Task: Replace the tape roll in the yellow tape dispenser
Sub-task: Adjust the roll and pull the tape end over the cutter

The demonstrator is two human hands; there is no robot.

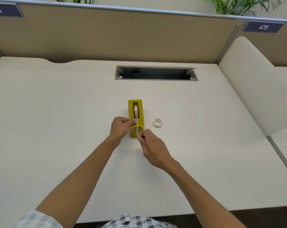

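Note:
The yellow tape dispenser stands in the middle of the white desk, long side pointing away from me. A tape roll sits upright in its slot. A clear strip of tape runs from the roll over the front cutter. My right hand pinches the free end of this strip just in front of the dispenser. My left hand holds the dispenser's left front side, thumb on its top. A second white tape roll lies flat on the desk to the dispenser's right.
An open grey cable tray is sunk into the desk behind the dispenser. A beige partition closes the back, and a white side divider stands at the right. The desk's front edge is near my body.

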